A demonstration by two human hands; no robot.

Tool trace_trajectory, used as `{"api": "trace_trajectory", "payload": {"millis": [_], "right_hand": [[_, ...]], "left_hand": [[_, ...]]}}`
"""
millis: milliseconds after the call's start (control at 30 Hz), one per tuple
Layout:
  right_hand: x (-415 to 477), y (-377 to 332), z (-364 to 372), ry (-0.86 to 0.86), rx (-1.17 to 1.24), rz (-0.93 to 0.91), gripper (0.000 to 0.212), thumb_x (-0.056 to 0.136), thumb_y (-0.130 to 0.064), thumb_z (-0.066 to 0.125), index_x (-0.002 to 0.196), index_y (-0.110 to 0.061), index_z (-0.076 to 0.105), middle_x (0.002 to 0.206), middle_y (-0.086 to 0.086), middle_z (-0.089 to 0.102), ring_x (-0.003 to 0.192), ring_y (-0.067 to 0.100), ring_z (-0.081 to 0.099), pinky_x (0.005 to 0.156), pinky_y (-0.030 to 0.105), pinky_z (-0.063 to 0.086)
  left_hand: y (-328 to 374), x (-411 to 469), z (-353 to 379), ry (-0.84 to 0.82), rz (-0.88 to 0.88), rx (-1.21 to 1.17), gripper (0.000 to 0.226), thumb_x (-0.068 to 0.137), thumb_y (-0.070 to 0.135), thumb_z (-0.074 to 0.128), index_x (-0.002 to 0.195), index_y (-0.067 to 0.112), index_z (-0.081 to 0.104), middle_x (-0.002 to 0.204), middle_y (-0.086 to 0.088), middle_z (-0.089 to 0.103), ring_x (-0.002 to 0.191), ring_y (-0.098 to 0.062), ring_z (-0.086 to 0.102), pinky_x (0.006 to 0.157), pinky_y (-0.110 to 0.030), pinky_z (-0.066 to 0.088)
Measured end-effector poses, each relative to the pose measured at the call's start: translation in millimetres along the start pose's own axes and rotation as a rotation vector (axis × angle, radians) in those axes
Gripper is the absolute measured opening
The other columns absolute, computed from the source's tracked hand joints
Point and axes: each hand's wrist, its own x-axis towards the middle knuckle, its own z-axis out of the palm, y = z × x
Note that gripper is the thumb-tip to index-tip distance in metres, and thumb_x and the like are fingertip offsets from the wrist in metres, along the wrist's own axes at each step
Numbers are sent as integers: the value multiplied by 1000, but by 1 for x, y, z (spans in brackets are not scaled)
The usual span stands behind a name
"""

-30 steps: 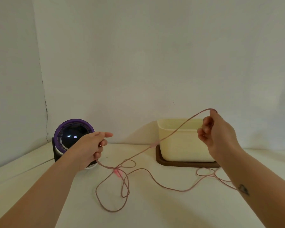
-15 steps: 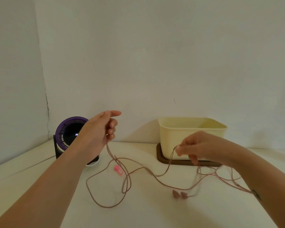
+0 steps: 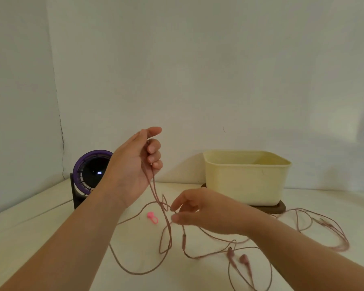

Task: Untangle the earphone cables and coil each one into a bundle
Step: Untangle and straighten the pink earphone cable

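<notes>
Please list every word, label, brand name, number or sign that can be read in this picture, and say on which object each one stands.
No text can be read.
Purple fan: a small lit display glows at its dark centre, too small and blurred to read.
Cream container: no print visible.
Pink earphone cable and pink clip: no markings visible.
Wall and table: no writing, only a crack and small marks.

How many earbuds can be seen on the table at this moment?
2: the left earbud and the right earbud lie side by side near the right forearm. Others may be hidden.
</notes>
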Motion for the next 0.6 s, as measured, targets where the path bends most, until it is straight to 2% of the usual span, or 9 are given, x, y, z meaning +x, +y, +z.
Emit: {"api": "trace_trajectory", "payload": {"millis": [67,133,200,267,367,467,600], "right_hand": [[2,3,-4,-15,239,10,7,90,-29,62,89,-23,64,77,-11,66,82,10,66,92,35,53],[1,5,-13,-30,499,9,12,93,-16,57,82,-16,61,63,-9,58,66,12,63,86,34,55],[-1,4,-24,80,738,-7,16,95,-10,51,80,-10,58,61,-3,53,51,12,56,73,33,57],[-2,3,-39,231,929,-32,20,96,-11,46,79,-8,54,69,5,59,45,14,52,65,33,54],[-6,1,-57,332,1133,-83,20,98,-13,40,80,-10,49,87,12,71,49,18,58,62,32,54],[-10,0,-67,378,1245,-144,24,97,-14,37,76,-11,47,107,16,70,64,23,67,66,32,58],[-17,1,-72,456,1383,-222,28,97,-13,33,72,-11,45,115,17,68,96,31,69,74,35,59]], "left_hand": [[0,1,1,-10,-8,-26,29,101,23,34,91,15,59,56,6,40,46,-6,33,44,-16,33],[-2,2,-1,-16,-8,-21,30,101,23,33,91,15,60,58,6,42,48,-7,37,49,-17,38],[-4,4,-6,-20,-17,41,30,101,25,34,94,16,62,63,6,49,55,-7,45,61,-22,46],[-9,6,-14,-33,-74,133,31,99,27,38,100,18,67,78,4,61,74,-10,56,79,-31,49],[-26,6,-22,-99,-246,239,34,90,37,43,110,24,68,109,0,68,103,-17,58,95,-41,43],[-45,1,-20,-174,-385,272,39,90,42,40,120,27,62,118,-4,66,109,-22,57,97,-42,39],[-67,-8,-9,-318,-509,265,45,87,46,41,127,30,54,120,-8,66,110,-24,60,94,-41,40]]}}
